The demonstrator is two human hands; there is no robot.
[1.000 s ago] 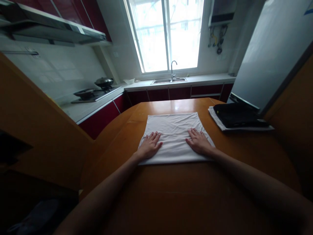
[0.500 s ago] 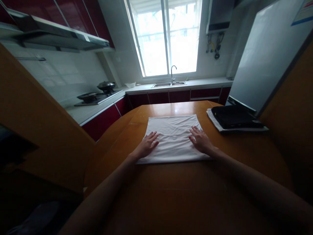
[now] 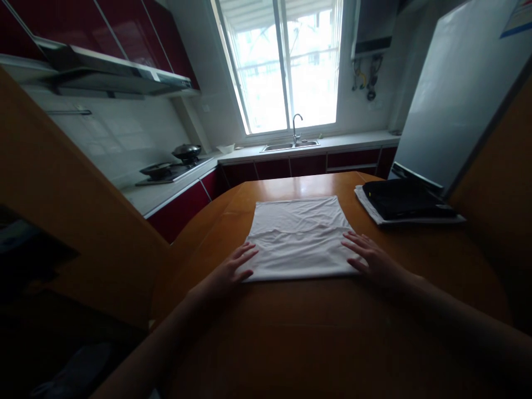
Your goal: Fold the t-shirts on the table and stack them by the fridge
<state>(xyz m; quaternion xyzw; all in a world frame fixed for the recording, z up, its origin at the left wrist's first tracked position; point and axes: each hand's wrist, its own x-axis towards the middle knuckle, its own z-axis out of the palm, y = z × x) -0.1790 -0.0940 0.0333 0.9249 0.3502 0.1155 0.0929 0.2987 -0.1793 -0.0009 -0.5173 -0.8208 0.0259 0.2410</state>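
Observation:
A white folded garment (image 3: 300, 244) lies flat on the wooden table (image 3: 291, 327), with wrinkles and a curved seam across its middle. Its straight folded edge faces me. My left hand (image 3: 233, 270) is at the near left edge of the cloth, fingers stretched out, fingertips over its side. On the opposite side, my right hand (image 3: 372, 256) has its fingers spread, with the tips at the right edge of the cloth. Neither hand grips anything.
A black folded item (image 3: 405, 198) rests on white cloth (image 3: 376, 217) at the table's right. Beyond the table are a counter with a sink (image 3: 291, 146), a stove with a wok (image 3: 155, 169) and a lidded pan (image 3: 187, 151). A fridge (image 3: 440, 100) stands at the right.
Both hands have slid outward and toward me, from on top of the cloth to its side edges. The cloth keeps its shape. The camera view has shifted slightly.

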